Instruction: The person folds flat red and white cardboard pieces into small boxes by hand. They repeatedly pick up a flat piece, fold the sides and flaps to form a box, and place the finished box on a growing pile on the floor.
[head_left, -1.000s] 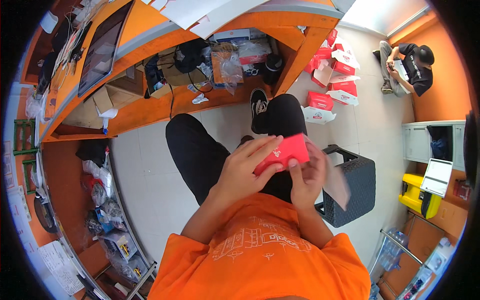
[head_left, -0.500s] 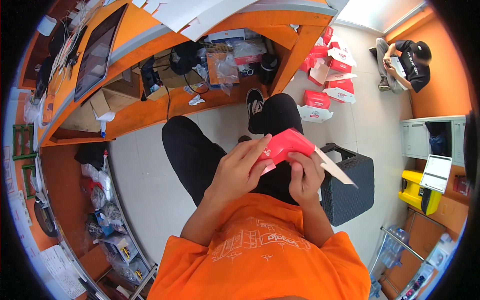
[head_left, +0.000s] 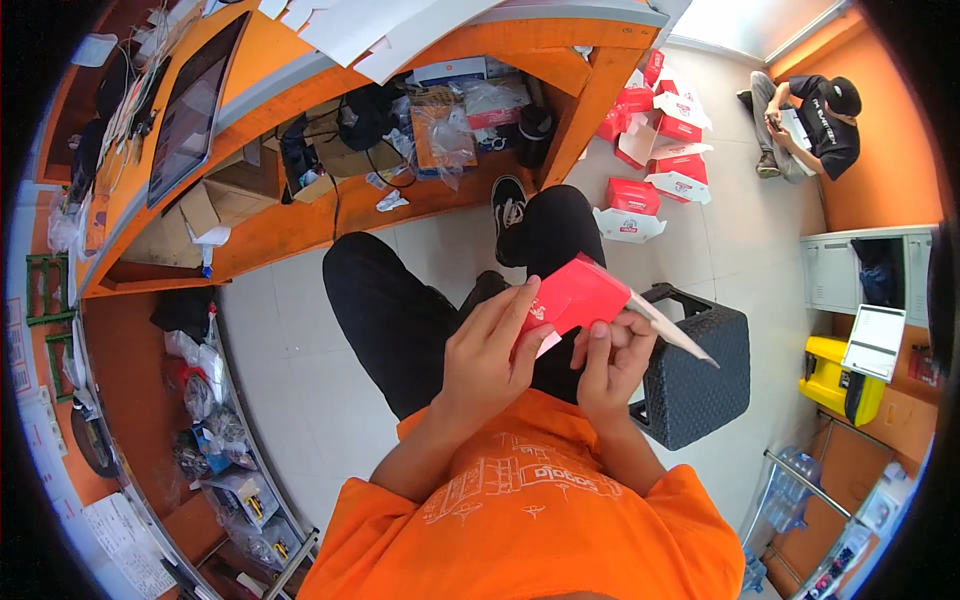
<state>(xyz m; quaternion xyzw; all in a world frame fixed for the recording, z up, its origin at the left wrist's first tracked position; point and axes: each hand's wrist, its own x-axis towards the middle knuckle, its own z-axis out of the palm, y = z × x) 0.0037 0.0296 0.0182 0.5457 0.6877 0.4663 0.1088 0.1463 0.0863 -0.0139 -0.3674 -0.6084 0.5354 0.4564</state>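
Note:
I hold a flat red cardboard box blank [head_left: 582,295] over my lap with both hands. My left hand [head_left: 490,350] grips its left end, fingers spread across the red face. My right hand [head_left: 612,355] pinches its lower edge from underneath, where a white flap [head_left: 672,328] sticks out to the right. My legs in black trousers [head_left: 400,300] stretch out below the box, one black shoe [head_left: 510,205] pointing at the desk.
A dark woven basket [head_left: 700,375] stands at my right knee. Several folded red and white boxes [head_left: 650,130] lie on the floor ahead. An orange desk [head_left: 300,200] with clutter curves at the left. Another person [head_left: 810,110] sits against the far wall.
The red box has turned in my hands, its white flap swinging out further to the right. My left fingers have slid along its face.

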